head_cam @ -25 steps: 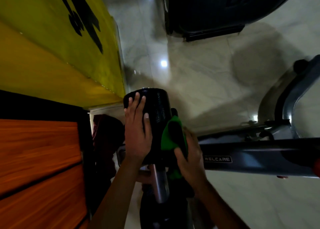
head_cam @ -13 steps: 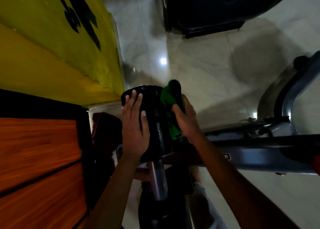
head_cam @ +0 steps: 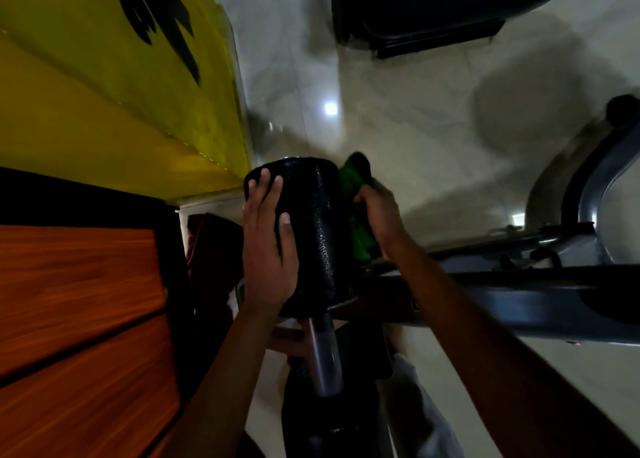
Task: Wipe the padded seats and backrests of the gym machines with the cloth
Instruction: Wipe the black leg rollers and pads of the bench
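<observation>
A black padded roller (head_cam: 317,222) on a steel bar (head_cam: 323,353) sits in the middle of the head view. My left hand (head_cam: 268,246) lies on the roller's left side, fingers straight and thumb across the front. My right hand (head_cam: 379,212) grips a green cloth (head_cam: 356,215) and presses it against the roller's right side. The cloth sticks out above my fingers and hangs below them, partly hidden behind the roller.
The machine's dark grey frame (head_cam: 519,295) runs to the right. A yellow and orange wood wall (head_cam: 86,215) fills the left. A second black pad (head_cam: 329,423) sits below the bar. Another dark machine base (head_cam: 433,14) stands at the top on the glossy tiled floor (head_cam: 415,128).
My right hand has moved with the green cloth from the near end of the roller's right side up toward its far end. My left hand has stayed on the roller.
</observation>
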### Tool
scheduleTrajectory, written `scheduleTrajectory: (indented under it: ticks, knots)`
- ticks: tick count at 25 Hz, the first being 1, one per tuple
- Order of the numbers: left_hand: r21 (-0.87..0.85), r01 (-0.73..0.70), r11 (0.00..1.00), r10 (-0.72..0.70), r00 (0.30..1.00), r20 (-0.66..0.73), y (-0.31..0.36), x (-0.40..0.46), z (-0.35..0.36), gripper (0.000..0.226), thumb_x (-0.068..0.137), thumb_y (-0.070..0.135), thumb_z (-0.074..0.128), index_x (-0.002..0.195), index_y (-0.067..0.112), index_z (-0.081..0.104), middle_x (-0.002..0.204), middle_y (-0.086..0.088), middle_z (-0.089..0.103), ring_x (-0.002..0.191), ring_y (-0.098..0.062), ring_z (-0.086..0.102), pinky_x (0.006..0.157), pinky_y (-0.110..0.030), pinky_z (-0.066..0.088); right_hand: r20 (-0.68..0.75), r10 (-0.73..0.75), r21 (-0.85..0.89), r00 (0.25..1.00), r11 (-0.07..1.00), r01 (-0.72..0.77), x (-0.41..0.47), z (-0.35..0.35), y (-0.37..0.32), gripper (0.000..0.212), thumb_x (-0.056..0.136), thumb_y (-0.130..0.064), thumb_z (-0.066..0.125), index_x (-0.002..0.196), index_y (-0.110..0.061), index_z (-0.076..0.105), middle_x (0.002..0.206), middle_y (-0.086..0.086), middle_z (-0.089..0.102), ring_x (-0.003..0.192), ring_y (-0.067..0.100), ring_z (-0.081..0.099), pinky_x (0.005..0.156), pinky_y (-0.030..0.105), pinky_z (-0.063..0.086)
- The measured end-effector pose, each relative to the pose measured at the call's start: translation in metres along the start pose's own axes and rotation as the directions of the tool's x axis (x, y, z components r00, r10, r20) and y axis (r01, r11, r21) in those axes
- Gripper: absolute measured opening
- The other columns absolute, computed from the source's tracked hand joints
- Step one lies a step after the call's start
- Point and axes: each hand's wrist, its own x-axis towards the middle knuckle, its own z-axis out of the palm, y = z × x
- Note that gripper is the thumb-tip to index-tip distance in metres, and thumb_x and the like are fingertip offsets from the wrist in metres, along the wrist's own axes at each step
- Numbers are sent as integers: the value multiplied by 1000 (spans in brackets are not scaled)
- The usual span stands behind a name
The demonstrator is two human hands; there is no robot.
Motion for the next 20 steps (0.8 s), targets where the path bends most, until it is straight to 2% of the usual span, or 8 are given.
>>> scheduleTrajectory:
  ticks: [5,8,10,12,15,17,19,20]
  knots:
    - [-24,19,1000,-19,1000,-5,1,0,-1,43,100,8,36,142,0,37,154,-12,28,145,-26,18,115,-54,21,14,-82,-44,997,996,83,23,5,-29,7,67,-28,47,63,-22,48,62,-2,51,60,14,48,57,26,38]
    - [-37,13,999,-13,1000,0,-3,0,-2,44,100,13,33,142,1,36,154,-11,28,145,-27,18,114,-54,21,-58,-134,-67,989,989,130,-6,-3,7,9,80,-30,50,78,-23,54,69,-4,55,70,16,53,70,32,43]
    - [-31,27,999,-28,1000,-7,-2,-1,-2,45,100,14,33,143,2,36,155,-9,27,146,-25,16,115,-53,21,-53,-95,-27,994,995,93,-33,-12,41,4,87,-24,53,87,-22,56,72,-6,56,70,11,54,70,30,44]
    - [-33,39,999,-39,999,-10,-2,-1,-1,45,100,15,33,143,3,36,155,-8,27,146,-23,15,116,-50,20,-38,-2,-10,999,1000,2,-56,-23,67,8,88,-22,52,81,-22,57,72,-3,57,67,8,54,67,29,44]
    - [-46,27,999,-27,1000,-6,-3,-1,-1,45,100,17,32,143,4,36,154,-9,28,146,-23,15,117,-46,20,-14,69,-16,997,997,-70,-70,-34,73,21,93,-3,47,79,-13,58,72,5,58,67,13,56,67,28,46]
    - [-53,35,998,-36,999,-17,-1,-1,-2,45,100,16,33,143,4,36,154,-9,28,146,-22,16,117,-47,21,-42,-37,-36,998,999,35,-74,-35,56,19,92,-2,50,80,-15,57,71,2,58,67,10,55,64,26,46]
    - [-94,69,993,-77,994,-82,0,-3,-4,45,100,14,38,144,2,34,154,-10,28,145,-19,21,118,-39,22,-70,-220,-119,973,970,211,-77,-33,32,9,83,-15,55,85,-23,59,75,-3,61,72,10,56,69,28,46]
    - [-125,109,986,-125,984,-128,0,-6,-5,46,100,14,41,144,2,34,153,-9,30,144,-16,23,117,-33,22,-55,-313,-184,948,936,298,-79,-33,20,18,77,-23,54,94,-23,61,81,-3,63,76,10,58,72,28,47]
